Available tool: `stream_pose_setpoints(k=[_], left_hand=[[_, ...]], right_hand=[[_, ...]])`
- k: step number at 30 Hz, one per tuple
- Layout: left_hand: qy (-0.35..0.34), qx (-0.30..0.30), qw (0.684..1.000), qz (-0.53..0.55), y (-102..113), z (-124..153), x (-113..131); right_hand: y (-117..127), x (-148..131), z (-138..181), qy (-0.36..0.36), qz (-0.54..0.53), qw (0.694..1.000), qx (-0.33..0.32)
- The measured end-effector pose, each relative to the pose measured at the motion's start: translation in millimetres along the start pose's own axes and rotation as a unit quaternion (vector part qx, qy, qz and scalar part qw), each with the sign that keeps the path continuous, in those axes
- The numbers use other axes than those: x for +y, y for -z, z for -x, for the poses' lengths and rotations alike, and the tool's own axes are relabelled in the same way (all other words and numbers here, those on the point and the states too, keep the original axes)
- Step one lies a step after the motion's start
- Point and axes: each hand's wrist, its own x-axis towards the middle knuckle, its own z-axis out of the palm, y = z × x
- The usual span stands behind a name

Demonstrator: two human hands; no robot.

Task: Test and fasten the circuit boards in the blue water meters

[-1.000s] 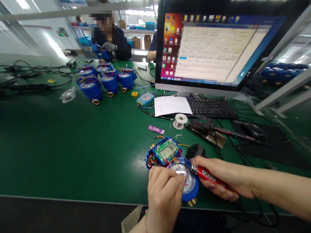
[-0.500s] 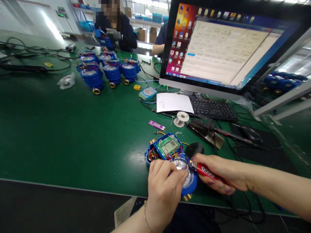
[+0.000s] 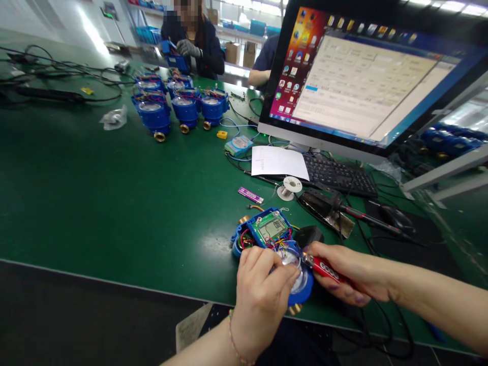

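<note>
One blue meter lies near the front edge of the tabletop, wires exposed, digits lit small on its display, and look, an orange glow at the tip of the red lighter just beside it! A second ago no glow showed there; I'd judge heat is now reaching the side of the dial. Right hand: fingers wrapped snugly round that lighter. Left hand: fingers curled over the dial, tips partly hidden, and whether they pinch anything I cannot tell. Just beyond, a purple lighter and a wire spool; off to the right, a soldering iron. Farther back, on the left, more blue meters stand grouped, and across the tabletop a co-worker's gloved hand is at a blue unit.
</note>
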Motion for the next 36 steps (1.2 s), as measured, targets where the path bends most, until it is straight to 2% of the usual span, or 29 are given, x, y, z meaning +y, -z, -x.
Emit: stream_pose_setpoints(k=[20, 36], left_hand=[[-0.006, 0.012, 1.000, 0.008, 1.3, -1.0, -0.6], [-0.011, 0.017, 1.000, 0.008, 0.3, -2.8, -0.8]], right_hand=[[-1.3, -6.2, 2.2, 0.003, -0.023, 0.999, 0.036], [5.3, -6.2, -3.7, 0.016, -0.020, 0.999, 0.025]])
